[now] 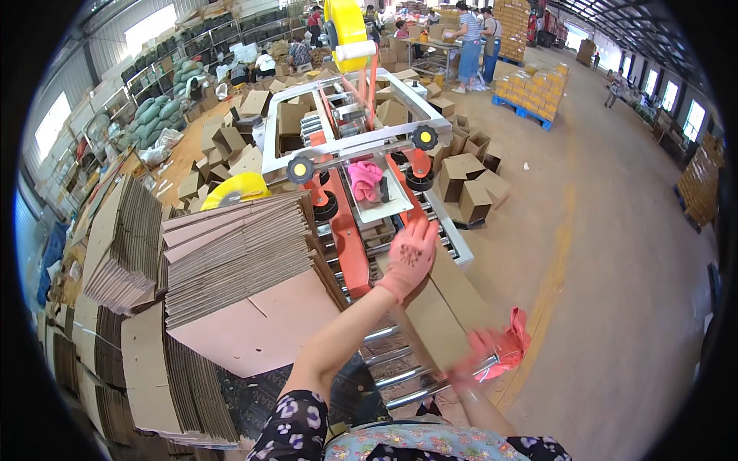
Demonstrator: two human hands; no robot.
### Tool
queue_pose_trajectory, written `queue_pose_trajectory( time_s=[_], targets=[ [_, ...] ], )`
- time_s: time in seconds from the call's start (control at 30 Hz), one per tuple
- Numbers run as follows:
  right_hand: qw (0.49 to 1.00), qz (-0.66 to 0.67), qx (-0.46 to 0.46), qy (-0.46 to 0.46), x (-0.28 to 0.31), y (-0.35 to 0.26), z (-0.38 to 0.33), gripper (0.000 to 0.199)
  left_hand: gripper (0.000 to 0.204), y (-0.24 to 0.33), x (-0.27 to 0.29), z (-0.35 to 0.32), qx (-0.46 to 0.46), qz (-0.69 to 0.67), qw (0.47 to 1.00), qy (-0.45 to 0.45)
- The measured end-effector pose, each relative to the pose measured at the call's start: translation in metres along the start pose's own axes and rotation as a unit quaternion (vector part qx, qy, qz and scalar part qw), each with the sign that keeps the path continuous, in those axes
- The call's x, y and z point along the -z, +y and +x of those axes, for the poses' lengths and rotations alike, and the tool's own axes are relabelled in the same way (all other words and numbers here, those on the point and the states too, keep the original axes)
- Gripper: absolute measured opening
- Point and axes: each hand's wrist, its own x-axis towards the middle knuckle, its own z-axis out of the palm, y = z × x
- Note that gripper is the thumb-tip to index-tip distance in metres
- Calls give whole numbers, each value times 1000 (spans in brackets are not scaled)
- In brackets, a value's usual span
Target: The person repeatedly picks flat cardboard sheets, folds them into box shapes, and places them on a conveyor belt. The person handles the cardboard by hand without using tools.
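Note:
My left hand point(409, 258), in a pink glove, reaches forward with fingers spread over a flat brown carton point(442, 307) lying on the roller conveyor point(392, 361). It sits just before the carton sealing machine point(361, 146), which has an orange belt and black wheels. My right hand point(478, 355), blurred and also gloved in pink, is low at the conveyor's right edge and seems to grip a pink-red cloth point(513, 343). A pink glove point(366, 181) lies on the machine's plate.
A tall stack of flat cardboard sheets point(238, 253) stands at my left, with more piles point(123, 238) beyond. A yellow tape roll point(346, 27) tops the machine. Folded boxes point(469, 180) litter the floor to the right. People work at tables point(469, 38) far back.

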Motion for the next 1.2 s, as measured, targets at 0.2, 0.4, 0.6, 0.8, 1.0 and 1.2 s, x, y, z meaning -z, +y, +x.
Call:
queue_pose_trajectory(
  time_s=[0.2,0.4,0.6,0.8,1.0,1.2],
  targets=[
    [987,16,95,130,-165,-26,83,35,31,-16,50,-109,-109,-24,993,27],
    [914,138,350,-153,-186,-253,99,54,16,-78,156,-286,180,121,976,20],
    [777,250,540,-207,-147,-264,46,30,38,-81,274,-341,241,90,966,-40],
    [547,453,495,-500,-7,-213,86,16,34,-115,309,-337,348,362,864,-43],
    [366,403,89,-834,-3,-208,61,37,16,55,227,-293,57,270,935,-224],
    [673,492,435,-341,-26,-220,30,22,50,42,286,-353,231,-247,917,-210]
  ],
)
